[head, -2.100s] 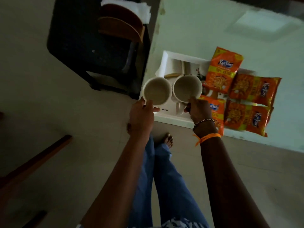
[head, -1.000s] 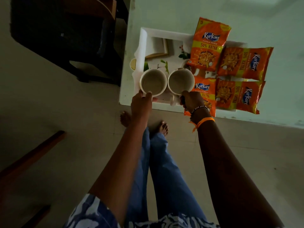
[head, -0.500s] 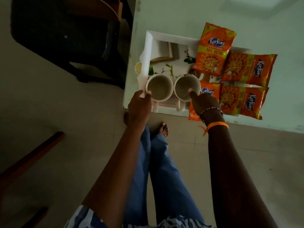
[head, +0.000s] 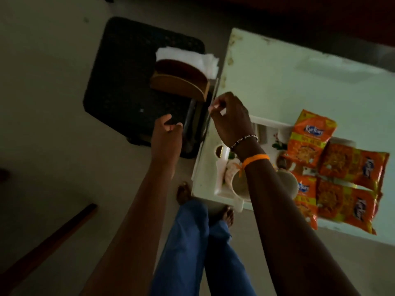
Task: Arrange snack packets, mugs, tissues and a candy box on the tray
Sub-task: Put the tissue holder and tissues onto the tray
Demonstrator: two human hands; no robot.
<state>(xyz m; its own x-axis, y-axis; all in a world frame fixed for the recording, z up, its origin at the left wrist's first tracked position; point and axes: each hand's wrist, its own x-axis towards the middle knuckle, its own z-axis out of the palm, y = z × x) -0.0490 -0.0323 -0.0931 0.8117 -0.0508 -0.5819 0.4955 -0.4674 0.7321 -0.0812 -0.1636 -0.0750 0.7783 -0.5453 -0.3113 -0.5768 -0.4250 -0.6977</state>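
Tissues (head: 188, 55) are standing in a wooden holder (head: 181, 82) on the dark stool (head: 128, 82), beyond both hands; right hand (head: 230, 118) is nearer, its grip loose and empty; left hand (head: 167, 133) likewise.

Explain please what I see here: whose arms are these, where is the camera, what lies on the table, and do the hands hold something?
There is no machine. A person wears one camera on the head, looking down at their own arms. The left hand and right hand hold nothing and reach towards a tissue holder on a dark stool. On the pale table stands a white tray with two mugs, partly hidden by the right arm, and four orange snack packets.
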